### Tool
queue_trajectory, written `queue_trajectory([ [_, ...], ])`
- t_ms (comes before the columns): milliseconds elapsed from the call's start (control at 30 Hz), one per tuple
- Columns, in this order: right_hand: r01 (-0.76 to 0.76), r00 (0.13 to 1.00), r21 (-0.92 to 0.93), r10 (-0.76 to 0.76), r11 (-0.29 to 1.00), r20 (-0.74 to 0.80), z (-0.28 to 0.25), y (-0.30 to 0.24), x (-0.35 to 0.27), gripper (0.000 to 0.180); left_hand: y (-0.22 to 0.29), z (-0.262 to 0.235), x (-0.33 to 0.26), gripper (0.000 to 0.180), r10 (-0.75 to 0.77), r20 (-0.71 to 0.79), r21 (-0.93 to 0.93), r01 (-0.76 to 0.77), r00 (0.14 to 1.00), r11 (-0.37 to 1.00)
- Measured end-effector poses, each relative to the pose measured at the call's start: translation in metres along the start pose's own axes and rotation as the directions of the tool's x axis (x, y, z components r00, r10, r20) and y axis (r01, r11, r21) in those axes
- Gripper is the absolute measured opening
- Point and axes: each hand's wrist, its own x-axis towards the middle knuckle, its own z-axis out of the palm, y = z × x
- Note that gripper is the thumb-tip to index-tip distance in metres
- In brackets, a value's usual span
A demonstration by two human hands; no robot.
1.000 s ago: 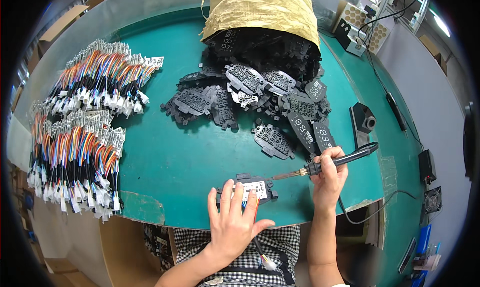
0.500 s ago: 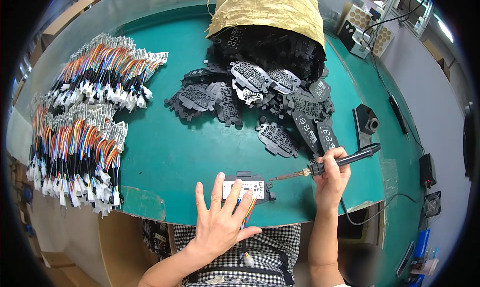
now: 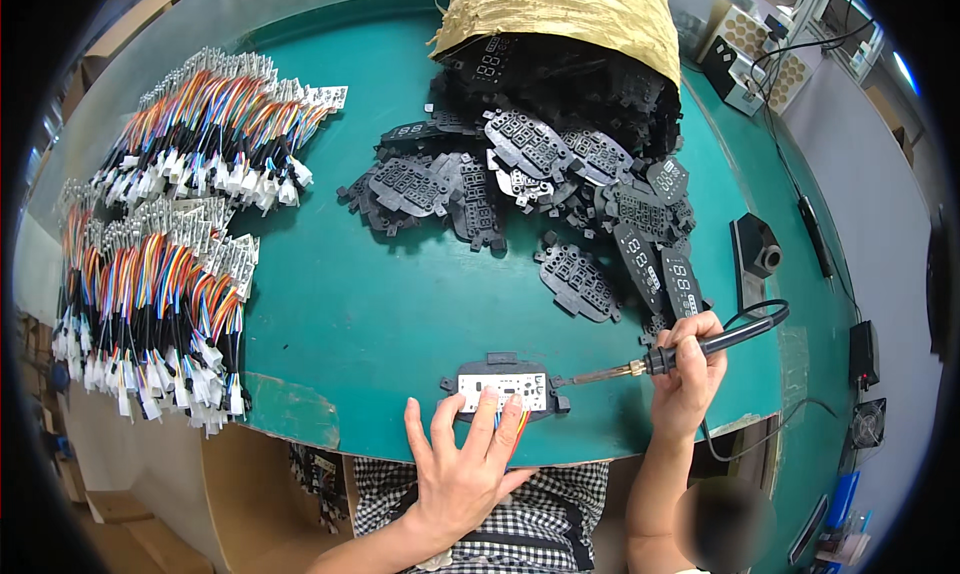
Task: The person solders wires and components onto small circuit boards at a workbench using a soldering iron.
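At the near edge of the green table lies a black plastic panel [image 3: 498, 359] with a white circuit board [image 3: 508, 382] on it. My left hand [image 3: 465, 469] rests with spread fingers on the board's lower edge. Coloured wires [image 3: 522, 432] run from the board down past my fingers. My right hand [image 3: 688, 374] grips a soldering iron [image 3: 715, 344] by its black handle. The iron's tip points left, beside the panel's right end; whether it touches cannot be made out.
Wired circuit boards [image 3: 160, 274] lie in two heaped rows at left. A yellow woven sack [image 3: 560, 14] spills black plastic panels [image 3: 575, 282] across the far middle. To the right stand a black iron holder [image 3: 755, 259] and a small fan [image 3: 868, 424]. The iron's cable [image 3: 765, 444] hangs near my right arm.
The view has shifted slightly. My left hand has slid down the board, showing more of it. The iron remains in my right hand, its tip close to the panel's right end.
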Motion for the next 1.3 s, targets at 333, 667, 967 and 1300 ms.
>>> queue_trajectory([
  [333,-0.025,0.998,-0.110,0.031,0.994,0.047,-0.003,0.001,0.000,0.018,0.002,-0.001,0.003,0.080,0.051,0.071,-0.007,-0.051,0.996,0.999],
  [667,-0.030,0.991,-0.240,0.060,0.970,0.122,-0.007,0.006,-0.005,0.017,0.002,0.017,-0.001,0.064,0.001,-0.147,-0.022,-0.005,0.989,1.000],
  [967,-0.042,0.976,-0.200,0.084,0.979,0.203,-0.002,0.005,-0.005,0.016,-0.007,0.029,-0.005,0.045,0.047,-0.255,0.036,-0.039,0.966,0.999],
  [1300,-0.014,0.963,-0.251,0.081,0.968,0.258,-0.003,0.010,-0.005,0.017,-0.008,0.027,-0.002,0.042,0.029,-0.242,-0.007,-0.032,0.970,0.999],
])
